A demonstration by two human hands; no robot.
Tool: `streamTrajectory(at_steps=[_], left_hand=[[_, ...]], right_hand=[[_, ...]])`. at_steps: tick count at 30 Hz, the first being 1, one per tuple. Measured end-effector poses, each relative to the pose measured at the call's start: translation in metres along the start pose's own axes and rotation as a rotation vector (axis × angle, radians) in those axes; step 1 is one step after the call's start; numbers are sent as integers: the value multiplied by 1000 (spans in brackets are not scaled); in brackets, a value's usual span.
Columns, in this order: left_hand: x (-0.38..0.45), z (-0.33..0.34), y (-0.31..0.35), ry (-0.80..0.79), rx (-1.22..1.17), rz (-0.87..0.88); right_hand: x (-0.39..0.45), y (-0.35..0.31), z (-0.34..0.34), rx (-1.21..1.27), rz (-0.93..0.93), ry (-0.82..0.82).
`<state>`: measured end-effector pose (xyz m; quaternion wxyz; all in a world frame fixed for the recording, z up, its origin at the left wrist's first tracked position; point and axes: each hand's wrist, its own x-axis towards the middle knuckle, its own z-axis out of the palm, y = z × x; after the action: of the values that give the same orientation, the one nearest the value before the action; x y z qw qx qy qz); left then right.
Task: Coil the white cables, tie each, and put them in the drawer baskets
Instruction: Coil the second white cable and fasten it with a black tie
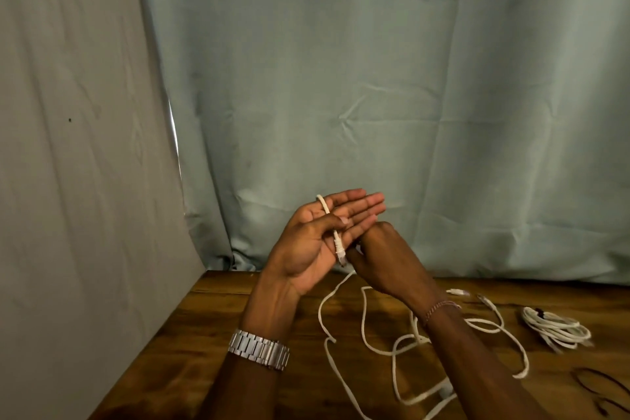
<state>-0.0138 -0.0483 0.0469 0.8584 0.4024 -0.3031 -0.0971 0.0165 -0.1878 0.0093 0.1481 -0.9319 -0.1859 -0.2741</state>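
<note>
My left hand (317, 242) is raised palm up with its fingers straight, and its thumb pins a white cable (332, 225) across the palm. The cable's plug end (341, 254) hangs off the palm's edge. My right hand (385, 259) is just behind and below the left fingers, back toward me, fingers curled where the cable comes down. From there the loose cable (375, 348) trails in tangled loops over the wooden table (191, 327). A coiled, tied white cable (559, 331) lies at the right. No drawer or basket is in view.
Thin black ties (600, 385) lie at the table's lower right. Two cable plugs (458, 291) rest near the back edge. A pale green curtain (375, 78) hangs behind the table and a grey sheet (68, 147) closes off the left side.
</note>
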Motion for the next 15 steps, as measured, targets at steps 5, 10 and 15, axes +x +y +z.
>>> streamTrajectory(at_steps=[5,10,15], left_hand=[[6,-22,-5,112,47,18],[5,-39,-18,225,268,15],[4,-38,-22,251,502,-53]], right_hand=[[-12,-9,-22,-40,-131,-151],[-27,-19,-49,-23,-259,-263],[-33,-16,-67,105,-335,-201]])
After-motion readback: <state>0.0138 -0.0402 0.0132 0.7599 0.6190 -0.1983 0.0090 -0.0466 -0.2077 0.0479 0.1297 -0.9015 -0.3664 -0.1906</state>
